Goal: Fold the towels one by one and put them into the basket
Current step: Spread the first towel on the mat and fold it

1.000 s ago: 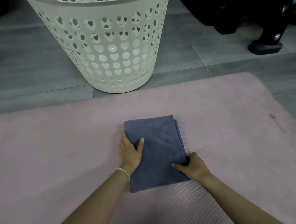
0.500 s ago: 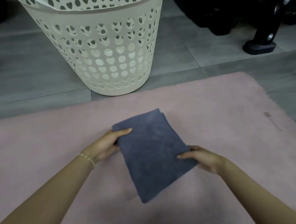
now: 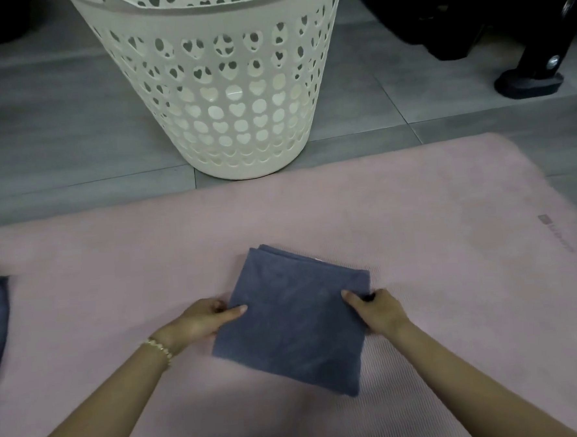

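— Why grip the folded towel (image 3: 296,315) at both sides?
— The left hand (image 3: 202,321) and right hand (image 3: 379,312) each pinch an edge, thumbs on top, likely so it won't unfold. It's over the mat (image 3: 114,262), nearer than the basket (image 3: 226,104).

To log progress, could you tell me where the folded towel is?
Head view, centre: the folded towel is over the pink mat, held between left hand and right hand.

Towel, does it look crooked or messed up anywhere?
Only slightly: the towel is turned askew to the mat, and its far-edge layers don't line up. The left hand and right hand pinch its sides. Nothing looks torn.
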